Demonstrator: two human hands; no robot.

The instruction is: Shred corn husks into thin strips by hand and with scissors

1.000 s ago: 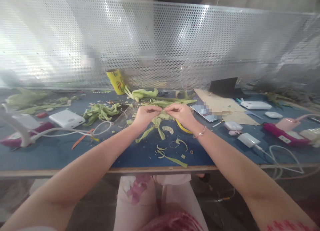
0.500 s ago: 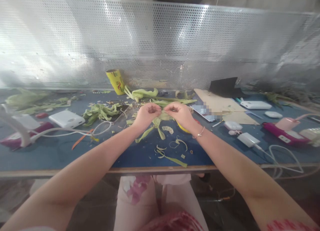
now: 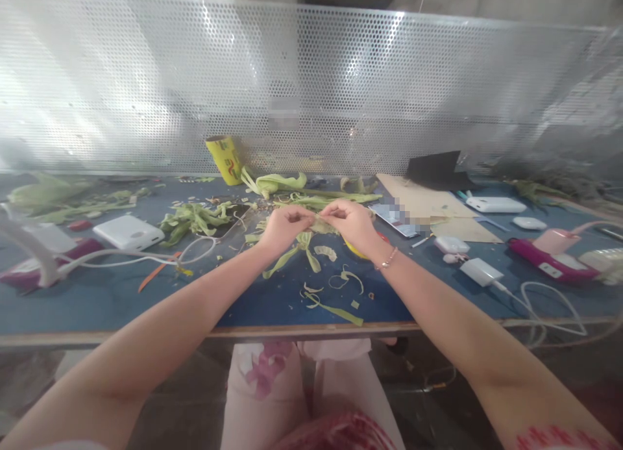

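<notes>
The left hand point(image 3: 283, 226) and the right hand point(image 3: 352, 221) meet above the middle of the blue table point(image 3: 97, 304), knuckles toward the camera and fingertips almost touching each other. Both hands pinch the same green leaf strip point(image 3: 318, 225): the thumb and forefinger of each hand are closed on it, and the remaining fingers are curled in. The leaf strip spans the short gap between the two hands, and its loose ends hang down to the table surface below the left hand. A thin bracelet point(image 3: 388, 262) sits on the right wrist. Curled trimmings point(image 3: 341, 281) lie on the table just in front of the hands, toward the near edge. A yellow object point(image 3: 351, 249) lies partly hidden under the right hand; its type cannot be determined. A pile of green leaves point(image 3: 195, 217) lies to the left of the left hand, with a white power bank point(image 3: 129, 231) further left. A yellow roll point(image 3: 224, 158) leans against the perforated metal screen point(image 3: 146, 80) at the rear. A cardboard sheet point(image 3: 440, 211) lies to the right, near a white charger point(image 3: 481, 271) and its white cable point(image 3: 549, 300).
</notes>
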